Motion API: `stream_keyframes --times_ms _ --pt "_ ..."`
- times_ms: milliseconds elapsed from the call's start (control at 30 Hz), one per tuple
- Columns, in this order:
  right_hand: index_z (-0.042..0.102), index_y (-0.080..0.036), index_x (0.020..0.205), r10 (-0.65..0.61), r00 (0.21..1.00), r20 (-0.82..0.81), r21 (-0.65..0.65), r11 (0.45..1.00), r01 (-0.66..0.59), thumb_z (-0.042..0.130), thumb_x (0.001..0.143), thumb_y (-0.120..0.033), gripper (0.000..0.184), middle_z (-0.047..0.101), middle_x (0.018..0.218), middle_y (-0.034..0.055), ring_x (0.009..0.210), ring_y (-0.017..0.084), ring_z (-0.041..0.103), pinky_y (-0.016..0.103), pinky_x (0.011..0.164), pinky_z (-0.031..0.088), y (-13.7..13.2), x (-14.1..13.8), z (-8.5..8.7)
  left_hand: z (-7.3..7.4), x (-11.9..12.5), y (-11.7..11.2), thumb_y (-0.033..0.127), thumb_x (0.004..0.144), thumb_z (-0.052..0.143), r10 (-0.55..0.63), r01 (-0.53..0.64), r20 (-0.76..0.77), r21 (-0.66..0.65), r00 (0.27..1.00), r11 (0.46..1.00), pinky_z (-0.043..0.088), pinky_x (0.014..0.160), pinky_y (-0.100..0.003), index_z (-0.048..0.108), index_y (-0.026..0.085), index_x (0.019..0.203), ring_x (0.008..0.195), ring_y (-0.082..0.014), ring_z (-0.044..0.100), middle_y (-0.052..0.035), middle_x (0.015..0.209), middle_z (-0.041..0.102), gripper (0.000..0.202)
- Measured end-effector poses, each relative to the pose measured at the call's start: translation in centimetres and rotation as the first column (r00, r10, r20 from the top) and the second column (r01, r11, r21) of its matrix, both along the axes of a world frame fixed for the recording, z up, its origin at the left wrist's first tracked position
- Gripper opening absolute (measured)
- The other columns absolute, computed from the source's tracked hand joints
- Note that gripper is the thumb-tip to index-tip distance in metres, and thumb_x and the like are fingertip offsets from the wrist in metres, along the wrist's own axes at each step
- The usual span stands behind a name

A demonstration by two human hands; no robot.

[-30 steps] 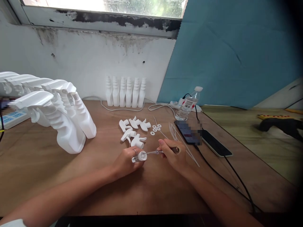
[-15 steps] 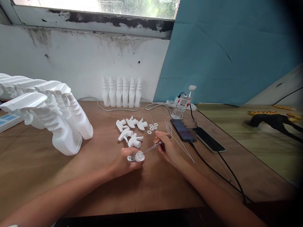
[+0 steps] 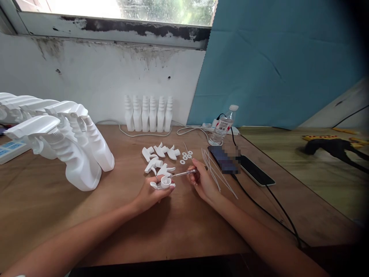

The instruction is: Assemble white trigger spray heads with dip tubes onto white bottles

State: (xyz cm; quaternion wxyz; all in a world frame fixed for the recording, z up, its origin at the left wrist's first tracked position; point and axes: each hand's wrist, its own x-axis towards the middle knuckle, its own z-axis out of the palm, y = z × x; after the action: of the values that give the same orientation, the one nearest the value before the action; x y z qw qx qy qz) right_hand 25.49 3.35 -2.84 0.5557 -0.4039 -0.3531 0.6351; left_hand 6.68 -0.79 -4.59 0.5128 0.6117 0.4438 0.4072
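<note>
My left hand [image 3: 152,192] is closed around a white trigger spray head [image 3: 165,182], its round collar facing up toward me. In my right hand [image 3: 201,179] is a thin screwdriver [image 3: 183,174], gripped by its handle, with the shaft reaching left to the collar's rim. Whether the tip touches inside the collar I cannot tell. Just beyond my left hand lie several more white spray heads [image 3: 153,164]. A small cluster of white ring washers [image 3: 184,156] sits past my right fingertips. Thin clear tubes [image 3: 223,181] lie to the right of my right hand.
Assembled white spray bottles [image 3: 82,169] stand at the left. Several white bottles without heads [image 3: 145,115] line the wall. A water bottle [image 3: 223,127], a dark phone [image 3: 221,158], another black device [image 3: 256,170] and black cables occupy the right side.
The spray head in my left hand has tilted and shifted slightly up and left. The screwdriver now lies flatter, still pointing at the collar.
</note>
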Motion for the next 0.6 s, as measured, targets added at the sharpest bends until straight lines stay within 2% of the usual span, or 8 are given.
stream_keyframes --times_ms 167,267,333,367,433,500,533,600 --pt "0.059 -0.018 0.062 0.001 0.991 0.133 0.199 0.98 -0.028 0.065 0.079 -0.051 0.038 0.051 0.046 -0.0029 0.04 0.008 0.042 0.02 0.037 0.029 -0.3 0.1 -0.6 -0.1 0.1 0.2 0.042 0.077 0.069 0.017 -0.014 0.049 -0.066 0.999 0.998 0.027 0.037 -0.018 0.067 0.011 0.099 0.037 -0.0053 0.037 0.0064 0.047 0.045 0.038" --pt "0.064 -0.019 0.07 0.013 0.954 0.298 0.349 0.929 -0.122 0.057 0.086 -0.051 0.036 0.054 0.052 -0.0016 0.045 0.01 0.047 0.021 0.042 0.035 -0.8 0.5 -0.9 -0.1 0.0 0.4 0.045 0.077 0.069 0.032 -0.025 0.059 -0.107 0.998 0.994 0.024 0.035 -0.017 0.066 0.011 0.1 0.035 -0.0053 0.036 0.0071 0.043 0.044 0.041" --pt "0.069 -0.02 0.081 -0.018 0.896 0.444 0.489 0.843 -0.225 0.052 0.09 -0.051 0.037 0.058 0.059 0.0006 0.051 0.013 0.053 0.025 0.049 0.042 -1.1 0.8 -1.0 0.0 0.0 0.4 0.047 0.077 0.069 0.041 -0.032 0.061 -0.143 0.997 0.989 0.022 0.035 -0.017 0.065 0.011 0.101 0.034 -0.0055 0.034 0.0079 0.04 0.042 0.044" --pt "0.072 -0.021 0.086 -0.051 0.859 0.509 0.565 0.772 -0.289 0.05 0.091 -0.051 0.037 0.061 0.064 0.0024 0.056 0.014 0.056 0.027 0.054 0.045 -1.2 0.9 -1.0 0.1 0.0 0.4 0.048 0.077 0.069 0.04 -0.03 0.058 -0.153 0.998 0.988 0.021 0.035 -0.017 0.065 0.011 0.101 0.033 -0.0056 0.034 0.008 0.039 0.041 0.044" --pt "0.073 -0.022 0.097 -0.14 0.795 0.59 0.691 0.597 -0.408 0.049 0.093 -0.048 0.037 0.066 0.077 0.0062 0.069 0.017 0.062 0.03 0.063 0.049 -1.5 1.0 -0.9 0.1 0.0 0.4 0.048 0.077 0.068 0.028 -0.021 0.048 -0.144 0.998 0.989 0.021 0.035 -0.018 0.065 0.011 0.098 0.033 -0.0056 0.033 0.0076 0.039 0.041 0.043" --pt "0.072 -0.022 0.104 -0.235 0.76 0.607 0.759 0.454 -0.466 0.05 0.094 -0.04 0.03 0.068 0.086 0.0082 0.078 0.019 0.063 0.032 0.068 0.051 -1.6 0.9 -0.8 0.0 0.0 0.3 0.047 0.077 0.068 0.013 -0.008 0.046 -0.104 0.999 0.995 0.024 0.036 -0.018 0.066 0.011 0.096 0.035 -0.0057 0.034 0.0069 0.041 0.043 0.041" --pt "0.071 -0.022 0.105 -0.285 0.748 0.599 0.781 0.416 -0.466 0.05 0.094 -0.034 0.027 0.068 0.087 0.0085 0.079 0.019 0.063 0.032 0.069 0.051 -1.7 0.9 -0.8 0.0 0.1 0.3 0.046 0.077 0.068 0.005 -0.002 0.047 -0.082 0.999 0.997 0.026 0.036 -0.019 0.066 0.011 0.096 0.036 -0.0059 0.035 0.0067 0.043 0.044 0.04" --pt "0.071 -0.022 0.105 -0.386 0.716 0.582 0.806 0.395 -0.442 0.052 0.092 -0.025 0.023 0.068 0.085 0.0079 0.077 0.018 0.063 0.032 0.068 0.05 -1.8 1.0 -0.6 -0.2 0.0 0.3 0.045 0.078 0.068 -0.01 0.011 0.041 -0.046 0.999 0.999 0.029 0.039 -0.019 0.066 0.011 0.098 0.038 -0.0062 0.037 0.0059 0.047 0.046 0.039"
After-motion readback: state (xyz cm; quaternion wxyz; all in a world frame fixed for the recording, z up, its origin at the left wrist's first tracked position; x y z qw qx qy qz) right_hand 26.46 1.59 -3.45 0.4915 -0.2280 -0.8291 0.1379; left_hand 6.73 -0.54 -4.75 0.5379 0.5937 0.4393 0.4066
